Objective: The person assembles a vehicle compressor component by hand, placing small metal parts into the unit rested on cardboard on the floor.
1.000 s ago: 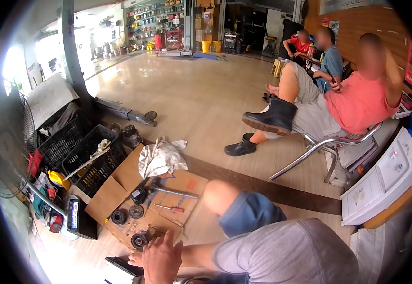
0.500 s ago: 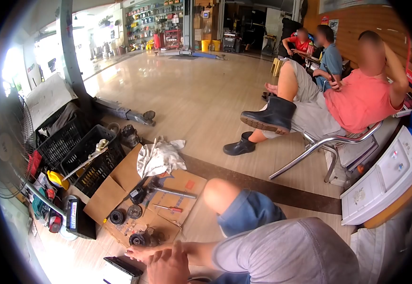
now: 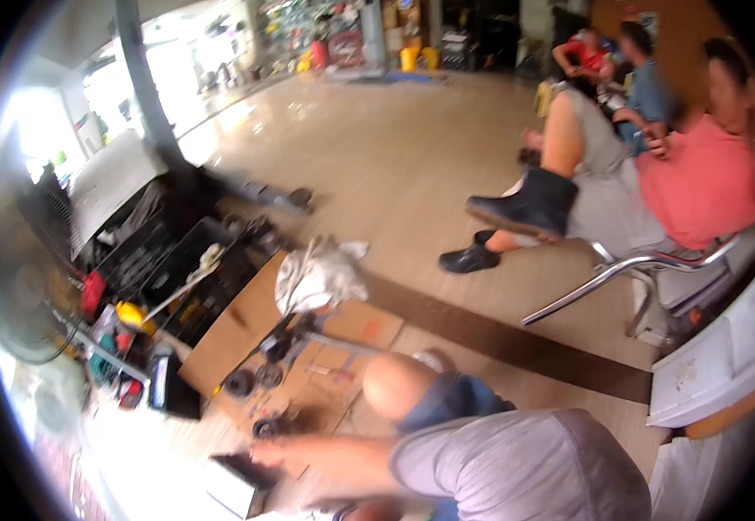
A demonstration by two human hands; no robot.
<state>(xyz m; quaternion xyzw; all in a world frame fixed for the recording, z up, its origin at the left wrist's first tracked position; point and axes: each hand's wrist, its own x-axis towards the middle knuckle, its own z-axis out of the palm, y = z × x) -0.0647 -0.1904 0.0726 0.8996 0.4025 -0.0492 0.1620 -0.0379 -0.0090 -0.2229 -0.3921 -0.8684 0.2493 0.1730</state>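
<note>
My right hand (image 3: 275,453) reaches in from the right, its blurred fingers stretched out and holding nothing that I can make out. It is over the near edge of a cardboard sheet (image 3: 240,326), close to a dark round metal part (image 3: 265,428). Just left of the hand is a black-and-white box-like object (image 3: 230,488). At the bottom edge is a smeared skin-coloured patch that may be my left hand (image 3: 372,511), with a dark blurred shape beside it. Farther up the cardboard lie a black ring-shaped part (image 3: 238,383), a round disc (image 3: 268,375) and a screwdriver (image 3: 331,373).
A crumpled white cloth (image 3: 315,280) covers the cardboard's far edge. Black crates (image 3: 188,260), a black battery-like box (image 3: 174,388) and a fan (image 3: 17,304) stand left. A seated person in boots (image 3: 703,187) is right, near a white cabinet (image 3: 718,347); two people sit beyond.
My left hand has left its place against my right wrist and dropped toward the bottom edge. The view has swung, shifting the scene rightward, and is now blurred.
</note>
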